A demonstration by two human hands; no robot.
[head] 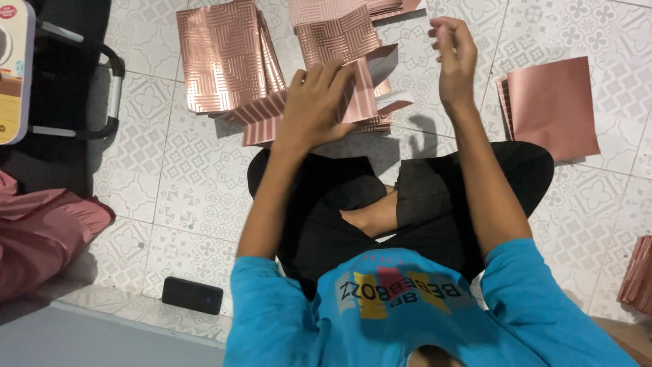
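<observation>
Pale grey floor tiles [190, 197] with ornate floral patterns, dimly lit. A dark mat [58, 136] lies at upper left; a grey ledge [88, 340] edges the bottom left.

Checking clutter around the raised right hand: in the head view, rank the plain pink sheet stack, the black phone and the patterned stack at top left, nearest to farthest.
From the right hand:
1. Plain pink sheet stack, just to its right.
2. Patterned stack, far left on the tiles.
3. Black phone, bottom left, beside the person.
</observation>
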